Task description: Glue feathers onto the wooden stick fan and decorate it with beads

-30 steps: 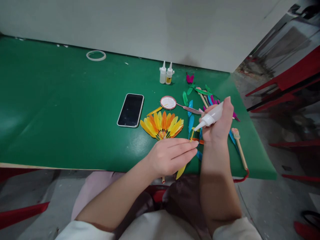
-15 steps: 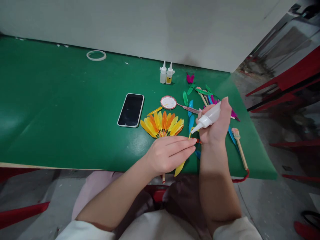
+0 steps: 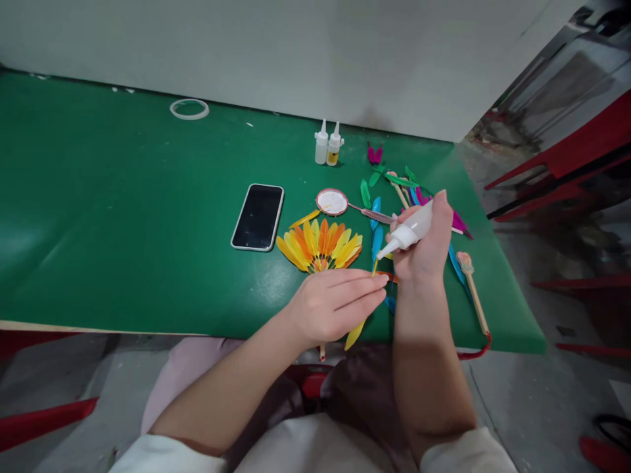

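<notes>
Feather (image 3: 355, 335), yellow, one: pinched in the seated person's left hand (image 3: 340, 305), thumb hidden from me; quill end pointing up past the fingertips, vane below the hand at the table's front edge. Squeeze bottle (image 3: 415, 225), white, one: gripped in the right hand (image 3: 428, 253), tilted, nozzle down at the quill end; whether they touch, I cannot tell. Feather fan (image 3: 323, 240), yellow and orange: spread on the green table (image 3: 148, 230), partly behind the left hand. Smartphone (image 3: 258, 218), screen dark: left of the fan. Round disc (image 3: 332, 202), white, red-rimmed: just beyond the fan. Nozzle bottles (image 3: 321, 151), two: upright, side by side, near the wall (image 3: 221, 59). Ring (image 3: 190, 118), whitish: farther left. Blue feathers (image 3: 377, 240): loose, between fan and right hand. Wooden stick (image 3: 476, 295), rose-like head: near the table's right end.
</notes>
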The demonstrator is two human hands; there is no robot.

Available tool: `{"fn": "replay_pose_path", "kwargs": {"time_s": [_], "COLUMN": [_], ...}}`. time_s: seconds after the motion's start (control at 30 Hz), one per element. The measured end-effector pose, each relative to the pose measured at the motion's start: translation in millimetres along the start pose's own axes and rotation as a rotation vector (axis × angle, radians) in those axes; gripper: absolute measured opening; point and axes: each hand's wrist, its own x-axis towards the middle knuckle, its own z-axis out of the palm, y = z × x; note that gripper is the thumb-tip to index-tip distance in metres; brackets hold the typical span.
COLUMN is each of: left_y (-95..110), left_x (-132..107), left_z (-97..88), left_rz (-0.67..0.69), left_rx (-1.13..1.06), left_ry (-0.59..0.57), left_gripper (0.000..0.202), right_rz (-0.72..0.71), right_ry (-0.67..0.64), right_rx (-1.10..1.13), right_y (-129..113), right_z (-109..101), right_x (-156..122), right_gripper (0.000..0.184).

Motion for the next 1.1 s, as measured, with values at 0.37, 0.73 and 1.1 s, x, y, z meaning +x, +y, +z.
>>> {"fn": "replay_pose_path", "kwargs": {"time_s": [0.37, 0.73, 1.1], "left_y": [-0.2, 1.5, 0.6], "left_x": [0.2, 1.7, 1.7], "left_z": [1.5, -0.2, -2.5], "left_rz": [0.009, -0.010, -0.030], "left_rx": [0.012, 0.009, -0.030], "left_ry": [-0.001, -0.007, 0.022], "left_gripper": [0.013, 0.013, 0.016], "right_rz": [-0.004, -0.028, -0.014], "right_ry": [0.026, 0.024, 0.118], "right_rx": [-0.013, -0.014, 0.072], "right_y": [0.9, 4.3, -3.0], "right_z": [-2.5, -5.4, -6.3], "right_x": [4.2, 8.0, 6.8], "right_gripper": [0.058, 0.056, 0.051]}}
